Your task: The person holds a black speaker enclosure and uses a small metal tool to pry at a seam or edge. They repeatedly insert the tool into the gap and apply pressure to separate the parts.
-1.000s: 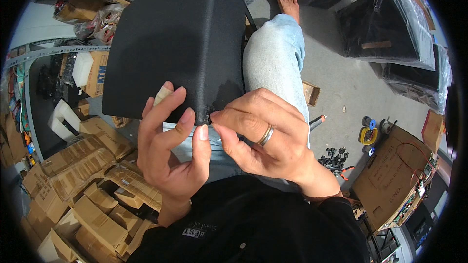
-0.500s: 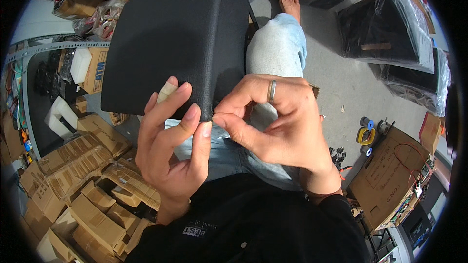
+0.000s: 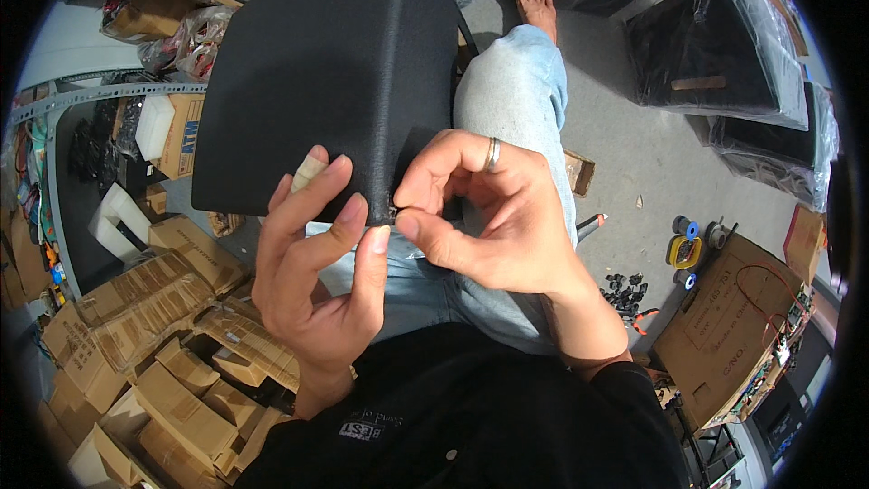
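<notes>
grey floor [image 3: 602, 140], r. side: big plastic-wrapped blk cabinets [image 3: 706, 50], sm. open cardboard tray [image 3: 574, 166], pile of sm. blk parts [image 3: 623, 293] w/ red-and-blk tool [image 3: 644, 316] just beside, yellow tub [image 3: 672, 252] btwn two blue-and-white spools [image 3: 687, 229]. l. side: heap of cardboard boxes [image 3: 186, 403], some taped, some open.

Black box [image 3: 299, 81], finely textured covering, tilted, near corner at the fingertips of both hands.
Broad flat face on the left, narrower face on the right, meeting along a rounded edge that runs from the top of the view down toward the person; far end cut off by the frame. Sits just left of the right jeans leg [image 3: 511, 100]. Small rough dark spot at the near corner, maybe lifted covering; too small to tell.
</notes>
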A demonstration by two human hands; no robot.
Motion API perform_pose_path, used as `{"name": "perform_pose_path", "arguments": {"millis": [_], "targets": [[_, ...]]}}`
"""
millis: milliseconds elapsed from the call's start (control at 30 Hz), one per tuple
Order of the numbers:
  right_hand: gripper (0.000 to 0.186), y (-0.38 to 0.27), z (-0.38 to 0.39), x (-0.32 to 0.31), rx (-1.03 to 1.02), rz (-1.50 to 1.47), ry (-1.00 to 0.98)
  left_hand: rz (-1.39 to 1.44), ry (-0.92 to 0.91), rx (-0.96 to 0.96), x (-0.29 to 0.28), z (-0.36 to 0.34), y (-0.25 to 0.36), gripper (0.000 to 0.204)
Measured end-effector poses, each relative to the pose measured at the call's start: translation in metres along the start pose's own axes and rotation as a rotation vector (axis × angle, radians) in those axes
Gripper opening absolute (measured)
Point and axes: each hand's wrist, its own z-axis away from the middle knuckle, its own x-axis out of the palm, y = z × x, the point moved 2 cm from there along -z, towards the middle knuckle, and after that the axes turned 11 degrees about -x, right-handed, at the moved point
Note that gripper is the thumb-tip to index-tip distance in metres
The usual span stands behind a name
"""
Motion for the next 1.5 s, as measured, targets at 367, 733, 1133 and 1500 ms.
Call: {"name": "perform_pose_path", "arguments": {"millis": [367,733,1133,1500], "targets": [[0.016,-0.016,0.000,0.003,-0.647,0.684,-0.106,0.004,-0.016,0.032,-0.002,-0.001,-0.003,0.034],[0.012,-0.024,0.003,0.010,-0.622,0.833,-0.104,0.023,-0.011,0.036,-0.001,0.000,-0.004,0.034],[0.019,-0.015,-0.001,0.016,-0.635,0.837,-0.067,-0.004,-0.022,0.041,-0.003,-0.001,-0.002,0.032],[0.017,-0.011,-0.007,0.003,-0.532,0.553,-0.056,-0.009,-0.026,0.025,-0.002,0.001,-0.004,0.035]]}}
